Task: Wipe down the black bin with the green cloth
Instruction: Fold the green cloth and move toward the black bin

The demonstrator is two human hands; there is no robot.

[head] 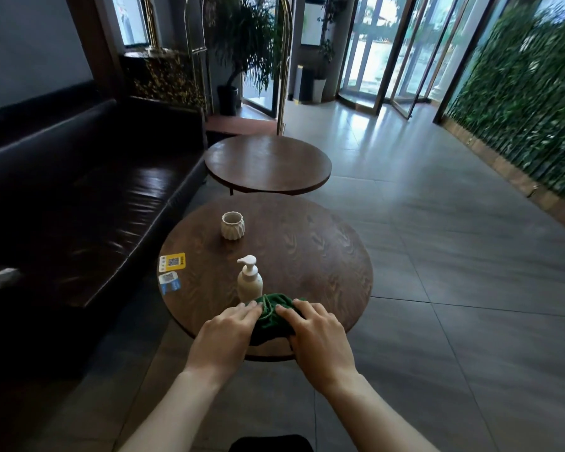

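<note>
On the near tabletop [307, 256] the cloth [273, 316] lies at the near edge, with the left hand [224, 334] on its left side and the right hand [317, 334] on its right. The pump bottle [249, 280] stands just behind the cloth, the cup [232, 226] farther back, and two cards [171, 270] lie at the left edge. A second tabletop [268, 164] stands behind the first, the sofa [79, 190] runs along the left of both, and a bin [305, 84] stands far back by the doors [388, 60].

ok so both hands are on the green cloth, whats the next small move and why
Probably gather the green cloth and lift it off the round table. The left hand and right hand only rest on it at the near edge, beside the pump bottle, and no wiping has started.
</note>
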